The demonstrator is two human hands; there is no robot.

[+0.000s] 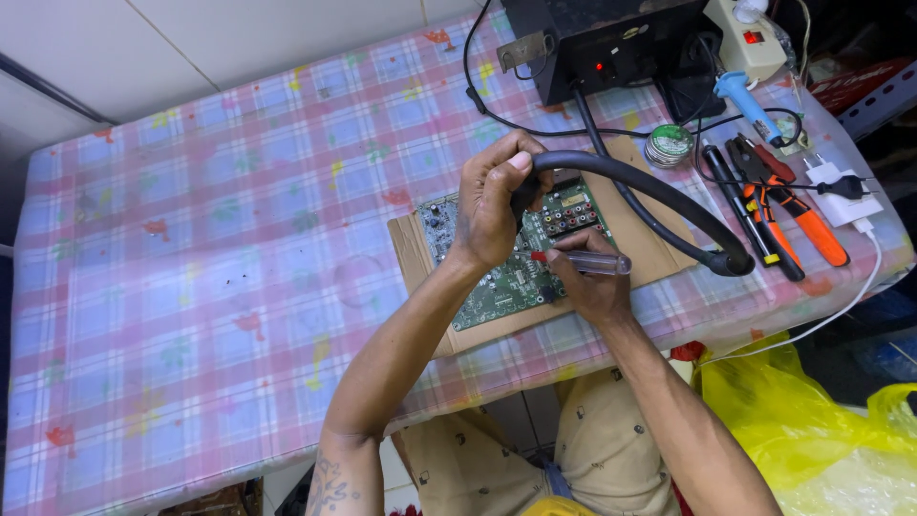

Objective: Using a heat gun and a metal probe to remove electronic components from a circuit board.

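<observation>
Over the green circuit board (516, 263), lying on cardboard (630, 229) on the counter (191, 239), the left hand (492, 205) is closing around a black hose handpiece (611, 177). The right hand (587, 282) is pinching a clear-handled tool (592, 262) at the board's near edge. The board looks stiff, light and fragile, best held by its edges.

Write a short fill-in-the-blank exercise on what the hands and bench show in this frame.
1. The left hand grips a black ____ running from the black box.
2. The right hand holds a tool with a clear ____.
3. The green circuit board lies on a sheet of ____.
4. The pliers have ____ handles.

Missing words: hose; handle; cardboard; orange
</observation>
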